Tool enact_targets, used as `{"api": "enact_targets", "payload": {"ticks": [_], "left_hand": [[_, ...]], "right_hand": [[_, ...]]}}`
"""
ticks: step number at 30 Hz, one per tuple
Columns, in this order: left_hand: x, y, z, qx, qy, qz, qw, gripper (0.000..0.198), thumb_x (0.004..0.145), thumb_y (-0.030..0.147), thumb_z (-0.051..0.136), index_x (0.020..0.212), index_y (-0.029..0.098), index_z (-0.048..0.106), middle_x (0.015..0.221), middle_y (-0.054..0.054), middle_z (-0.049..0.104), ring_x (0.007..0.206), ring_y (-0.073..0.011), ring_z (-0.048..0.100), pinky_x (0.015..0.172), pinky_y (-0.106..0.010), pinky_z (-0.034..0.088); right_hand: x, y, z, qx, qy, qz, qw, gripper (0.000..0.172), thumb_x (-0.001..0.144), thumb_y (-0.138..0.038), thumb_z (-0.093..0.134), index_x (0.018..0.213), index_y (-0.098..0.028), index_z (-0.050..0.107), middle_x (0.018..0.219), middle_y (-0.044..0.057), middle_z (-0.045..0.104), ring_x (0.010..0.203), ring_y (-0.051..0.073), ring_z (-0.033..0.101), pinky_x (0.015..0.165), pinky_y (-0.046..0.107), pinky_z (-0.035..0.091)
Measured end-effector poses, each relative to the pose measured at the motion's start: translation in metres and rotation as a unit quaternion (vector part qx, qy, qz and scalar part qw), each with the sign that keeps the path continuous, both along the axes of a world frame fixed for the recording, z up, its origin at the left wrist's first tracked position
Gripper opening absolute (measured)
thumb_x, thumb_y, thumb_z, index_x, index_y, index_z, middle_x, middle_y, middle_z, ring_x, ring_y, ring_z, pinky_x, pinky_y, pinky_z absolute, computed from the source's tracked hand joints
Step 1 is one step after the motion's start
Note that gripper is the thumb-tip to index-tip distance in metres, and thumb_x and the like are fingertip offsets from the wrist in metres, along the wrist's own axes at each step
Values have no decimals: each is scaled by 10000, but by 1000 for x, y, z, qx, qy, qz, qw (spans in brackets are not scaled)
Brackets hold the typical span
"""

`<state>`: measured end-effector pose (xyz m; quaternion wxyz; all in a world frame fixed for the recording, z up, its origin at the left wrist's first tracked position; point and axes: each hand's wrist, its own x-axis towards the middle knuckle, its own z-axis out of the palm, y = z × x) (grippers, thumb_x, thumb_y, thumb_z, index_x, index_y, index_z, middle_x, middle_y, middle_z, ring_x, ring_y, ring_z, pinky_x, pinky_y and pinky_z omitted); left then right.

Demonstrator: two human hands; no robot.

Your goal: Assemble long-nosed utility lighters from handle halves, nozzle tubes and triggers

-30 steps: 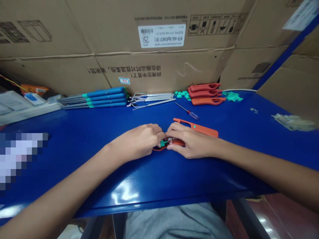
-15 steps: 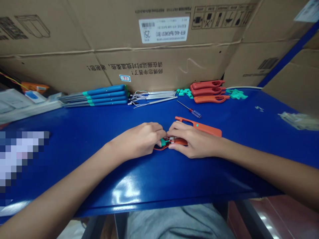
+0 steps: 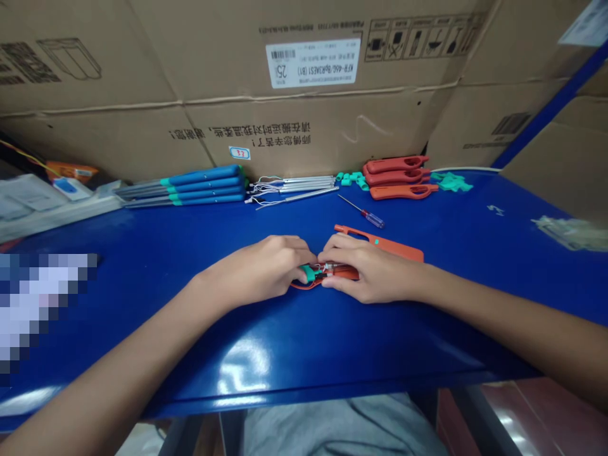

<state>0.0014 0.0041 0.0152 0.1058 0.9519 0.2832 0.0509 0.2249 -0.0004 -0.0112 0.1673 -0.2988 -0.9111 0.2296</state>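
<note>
The left hand [image 3: 270, 266], palm down, bends its fingers over the left end of an open orange shell [image 3: 349, 272], thumb at the green part [image 3: 309, 273]; I cannot tell if it pinches. The right hand [image 3: 354, 263], also palm down, grips the shell between thumb and fingers. Inside are the green part and thin wires [image 3: 327, 266]. On the blue table [image 3: 190, 354], 1 orange casing [image 3: 401, 249] lies just behind the right hand.

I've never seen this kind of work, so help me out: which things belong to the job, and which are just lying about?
Seemingly part of the job:
open orange casing, between left hand and right hand
green piece, at the left hand
loose orange shell
screwdriver
wired metal tubes
stacked orange shells

Seemingly just lying about:
cardboard at the back
whitish pile, far right, too blurred to name
</note>
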Motion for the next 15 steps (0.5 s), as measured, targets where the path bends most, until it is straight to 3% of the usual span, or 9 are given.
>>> {"api": "enact_targets", "payload": {"ticks": [4, 10, 15], "left_hand": [[4, -4, 2, 40, 34, 5, 999, 204, 879, 68, 539, 992, 169, 676, 934, -43, 663, 869, -168, 622, 752, -272, 475], [21, -20, -4, 266, 144, -53, 952, 134, 898, 86, 513, 814, 97, 617, 751, -96, 648, 738, -238, 625, 643, -337, 456], [22, -21, -13, 309, 126, -52, 941, 206, 917, 72, 429, 794, 86, 594, 711, -101, 639, 693, -236, 627, 602, -328, 442]], "right_hand": [[0, -1, 0, -3, 2, -1, 1000, 223, 905, -269, 575, 1080, -138, 620, 1053, 93, 567, 996, 199, 559, 941, 357, 448], [-3, -4, -4, 2, 0, -2, 1000, 145, 931, -268, 502, 946, -156, 593, 963, 79, 547, 909, 200, 549, 847, 374, 478], [-4, -4, -8, 14, 14, 0, 1000, 153, 937, -270, 466, 889, -172, 573, 940, 71, 544, 874, 194, 552, 805, 370, 494]]}}
